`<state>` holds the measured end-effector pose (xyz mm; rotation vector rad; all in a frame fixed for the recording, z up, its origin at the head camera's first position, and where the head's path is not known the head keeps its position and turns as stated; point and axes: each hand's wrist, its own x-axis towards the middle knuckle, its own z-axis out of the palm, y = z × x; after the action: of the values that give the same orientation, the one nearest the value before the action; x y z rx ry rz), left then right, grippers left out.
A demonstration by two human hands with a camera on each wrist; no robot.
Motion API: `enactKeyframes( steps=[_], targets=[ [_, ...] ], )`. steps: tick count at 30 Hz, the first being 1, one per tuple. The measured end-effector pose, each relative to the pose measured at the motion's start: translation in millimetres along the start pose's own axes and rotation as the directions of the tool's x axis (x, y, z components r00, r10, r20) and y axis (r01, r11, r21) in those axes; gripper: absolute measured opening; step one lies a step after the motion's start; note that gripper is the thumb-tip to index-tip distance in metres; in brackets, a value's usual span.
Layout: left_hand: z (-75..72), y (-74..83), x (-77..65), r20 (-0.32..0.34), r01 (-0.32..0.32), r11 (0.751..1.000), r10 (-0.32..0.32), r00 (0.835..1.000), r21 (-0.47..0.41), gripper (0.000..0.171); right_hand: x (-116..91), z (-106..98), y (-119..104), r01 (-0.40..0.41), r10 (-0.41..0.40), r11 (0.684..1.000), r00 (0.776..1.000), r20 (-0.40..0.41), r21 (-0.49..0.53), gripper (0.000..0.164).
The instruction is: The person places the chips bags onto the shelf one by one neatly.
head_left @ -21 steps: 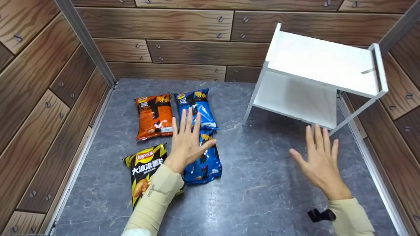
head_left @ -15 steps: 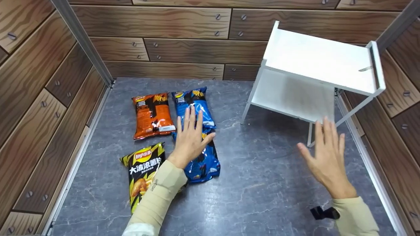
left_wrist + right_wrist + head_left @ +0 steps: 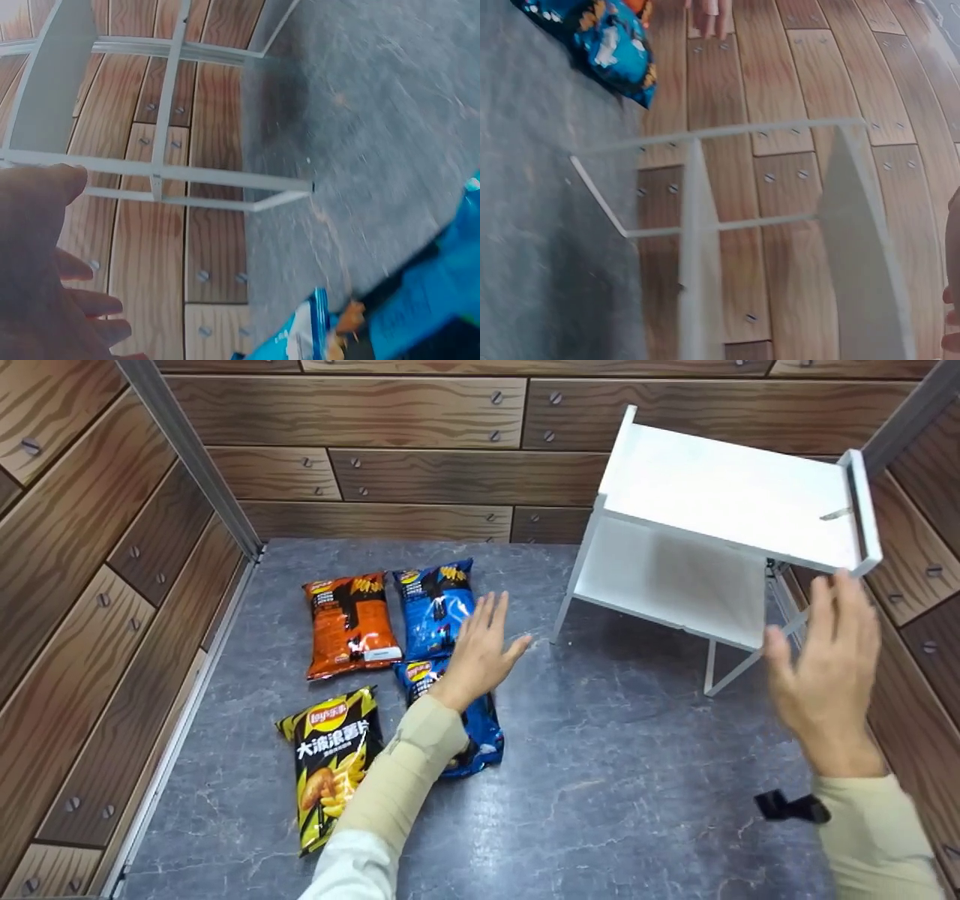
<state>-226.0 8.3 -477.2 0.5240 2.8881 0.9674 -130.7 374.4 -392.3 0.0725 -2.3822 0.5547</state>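
My left hand point(image 3: 481, 660), fingers extended, hovers over two blue chip bags, the farther one point(image 3: 431, 611) and the nearer one point(image 3: 486, 739), partly covered by hand and sleeve. Whether it touches them cannot be seen. On the right, my right hand point(image 3: 829, 682) is raised, blurred, with straight fingers and nothing held. It overlaps the near right corner of a white two-tier side table point(image 3: 739, 495) in the head view; contact is unclear. An orange chip bag point(image 3: 351, 626) lies left of the farther blue bag. Closer to me lies a black and yellow chip bag point(image 3: 334, 765), partly behind the left sleeve.
Wood-patterned walls point(image 3: 420, 416) enclose the grey marbled floor point(image 3: 600, 780) on the left, back and right. Slim legs point(image 3: 709, 667) carry the table, and its lower shelf point(image 3: 667, 577) sits above the floor. A black strap piece point(image 3: 791, 808) sticks out from the right sleeve.
Both hands have moved rightward, the right one also upward in the head view, toward the table's near corner. More of the blue bags now shows. Bags and table lie as before.
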Motion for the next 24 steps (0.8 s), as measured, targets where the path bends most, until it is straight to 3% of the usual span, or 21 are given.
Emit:
enactKeyframes(
  steps=[7,11,13,18,21,24],
  targets=[
    [6.2,30.8,29.5,-0.028,-0.039,0.995,0.036,0.999,-0.090,0.071,38.4,-17.0,2.4,-0.046,0.043,0.999,0.992,-0.120,-0.024,0.067],
    [6.3,48.7,46.8,-0.047,-0.055,0.990,0.049,0.998,-0.129,0.069,55.1,-16.6,12.8,-0.082,0.079,0.996,0.993,-0.084,-0.031,0.065],
    [4.7,55.1,54.8,-0.045,-0.050,0.985,0.043,0.998,-0.164,0.068,61.8,-13.2,19.2,-0.108,0.107,0.993,0.994,-0.021,-0.044,0.065],
    [7.3,65.7,68.6,-0.032,-0.053,0.969,0.046,0.998,-0.241,0.063,67.2,-3.4,26.4,-0.160,0.164,0.984,0.985,0.052,-0.083,0.062],
    [12.2,71.0,72.0,-0.025,-0.066,0.965,0.061,0.998,-0.254,0.060,66.1,-1.1,28.1,-0.166,0.168,0.982,0.986,0.011,-0.084,0.060],
    [13.4,75.3,74.1,0.002,-0.037,0.961,0.039,0.999,-0.275,0.059,65.3,-0.6,29.5,-0.165,0.164,0.983,0.986,-0.018,-0.077,0.062]
  ],
)
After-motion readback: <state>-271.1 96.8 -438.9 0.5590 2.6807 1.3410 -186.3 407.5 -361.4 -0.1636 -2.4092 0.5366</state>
